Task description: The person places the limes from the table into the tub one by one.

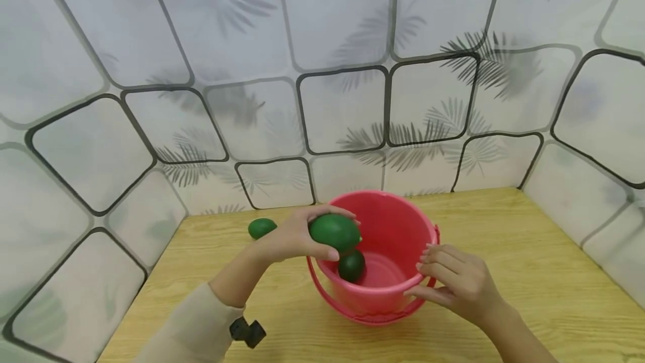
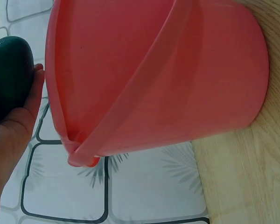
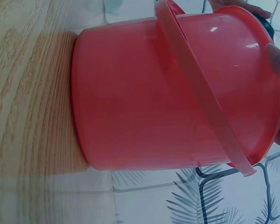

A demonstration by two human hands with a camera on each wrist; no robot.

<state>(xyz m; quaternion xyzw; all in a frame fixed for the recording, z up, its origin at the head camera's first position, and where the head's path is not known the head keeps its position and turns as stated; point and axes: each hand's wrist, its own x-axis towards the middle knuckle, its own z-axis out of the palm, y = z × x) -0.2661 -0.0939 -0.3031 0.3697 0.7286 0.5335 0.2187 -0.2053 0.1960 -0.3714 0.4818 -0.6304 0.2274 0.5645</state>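
My left hand point(image 1: 289, 237) grips a smooth green oval fruit point(image 1: 335, 233) just over the left rim of a pink-red plastic bucket point(image 1: 373, 298). In the left wrist view the fruit point(image 2: 10, 77) looks dark green, with fingers and thumb around it. Inside the bucket, low on the left, lies a darker green fruit point(image 1: 351, 266). At the bucket's right rim, my right hand point(image 1: 461, 279) pinches the edge, thumb outside and fingers over the top. The right wrist view shows the bucket point(image 3: 140, 98) standing on the table.
Another green fruit point(image 1: 261, 228) lies on the wood-grain table point(image 1: 211, 256) to the left, partly behind my left hand. The bucket's handle point(image 1: 335, 306) hangs down along its near side. A patterned wall covering point(image 1: 342, 111) surrounds the table at the back and sides.
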